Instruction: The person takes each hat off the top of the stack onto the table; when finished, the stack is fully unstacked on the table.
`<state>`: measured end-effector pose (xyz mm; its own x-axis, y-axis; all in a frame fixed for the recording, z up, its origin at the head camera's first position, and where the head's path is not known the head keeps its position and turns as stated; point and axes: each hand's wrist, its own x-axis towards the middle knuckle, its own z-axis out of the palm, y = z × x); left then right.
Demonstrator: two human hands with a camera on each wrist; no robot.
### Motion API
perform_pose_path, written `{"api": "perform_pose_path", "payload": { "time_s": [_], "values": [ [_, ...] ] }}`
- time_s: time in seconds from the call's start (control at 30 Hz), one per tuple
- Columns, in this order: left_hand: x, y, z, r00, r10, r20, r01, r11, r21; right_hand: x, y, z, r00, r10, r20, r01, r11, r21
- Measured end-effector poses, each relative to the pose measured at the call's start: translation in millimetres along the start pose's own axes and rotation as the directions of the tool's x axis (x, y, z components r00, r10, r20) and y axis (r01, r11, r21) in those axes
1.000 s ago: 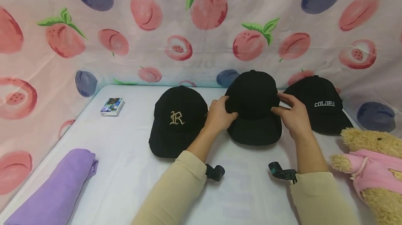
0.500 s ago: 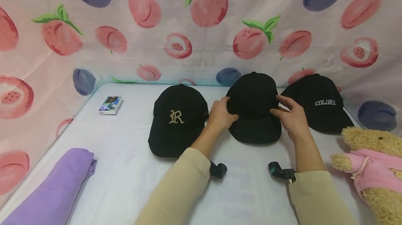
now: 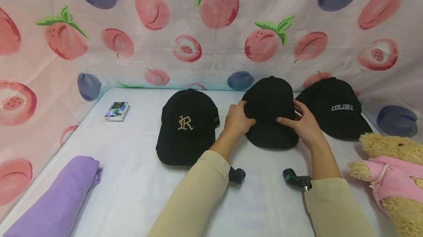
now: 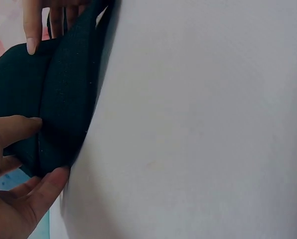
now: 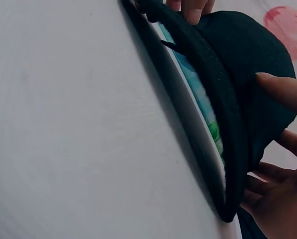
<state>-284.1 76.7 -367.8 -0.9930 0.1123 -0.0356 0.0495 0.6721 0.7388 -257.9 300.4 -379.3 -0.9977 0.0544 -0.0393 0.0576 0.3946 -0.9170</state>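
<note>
A plain black baseball cap (image 3: 269,101) stands between both hands, its brim towards me. My left hand (image 3: 237,121) grips its left side, thumb on the front near the brim. On the opposite side my right hand (image 3: 305,123) holds it, its thumb across the front and fingers behind. In the right wrist view the brim (image 5: 225,114) arches over the table, with a gap beneath; I cannot tell whether the cap rests fully on it. Close by on the left sits a black cap with a gold R (image 3: 186,126). A black cap lettered COLORA (image 3: 337,110) sits behind my right hand.
The white table (image 3: 132,178) meets a fruit-print curtain (image 3: 218,46) at the back and left. A small patterned box (image 3: 117,111) lies at the back left, a folded purple cloth (image 3: 62,196) at the front left. A teddy bear in pink (image 3: 396,182) is at the right.
Both hands keep hold of the plain cap, which has shifted a little to the right. My left hand has moved right with it, and my right thumb reaches further across its front.
</note>
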Motion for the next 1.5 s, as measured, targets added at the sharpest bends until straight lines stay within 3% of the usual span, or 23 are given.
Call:
{"api": "perform_pose_path", "payload": {
  "time_s": [0.17, 0.53, 0.77, 0.93, 1.07, 1.3, 1.5],
  "values": [
    [5.2, 0.0, 1.0, 1.000, -0.008, -0.005, 0.008, 1.000, -0.009, 3.9, -0.3, 1.6, 0.999, -0.013, 0.048, 0.015, 0.999, -0.029],
    [8.5, 1.3, -1.8, 1.000, -0.031, 0.003, 0.031, 0.999, -0.008, 7.3, 0.2, 7.8, 0.996, -0.065, 0.060, 0.073, 0.987, -0.142],
    [6.2, 4.3, 8.0, 0.997, -0.060, -0.051, 0.055, 0.993, -0.103, 6.7, -1.5, 7.9, 0.988, -0.143, 0.051, 0.151, 0.964, -0.217],
    [5.5, 6.0, 13.8, 0.996, -0.054, -0.077, 0.046, 0.994, -0.104, 4.2, -3.2, 9.0, 0.979, -0.195, 0.063, 0.205, 0.935, -0.291],
    [4.7, 6.9, 17.2, 0.996, -0.048, -0.080, 0.041, 0.995, -0.091, 1.2, -4.3, 11.1, 0.980, -0.185, 0.078, 0.201, 0.913, -0.356],
    [4.7, 4.2, 16.7, 0.999, -0.025, -0.038, 0.024, 0.999, -0.039, 0.8, -5.5, 9.9, 0.987, -0.143, 0.079, 0.162, 0.909, -0.385],
    [3.9, 1.6, 13.9, 1.000, -0.006, 0.018, 0.008, 0.994, -0.108, 4.7, -2.7, 3.5, 0.990, -0.114, 0.086, 0.139, 0.905, -0.402]
  ]
}}
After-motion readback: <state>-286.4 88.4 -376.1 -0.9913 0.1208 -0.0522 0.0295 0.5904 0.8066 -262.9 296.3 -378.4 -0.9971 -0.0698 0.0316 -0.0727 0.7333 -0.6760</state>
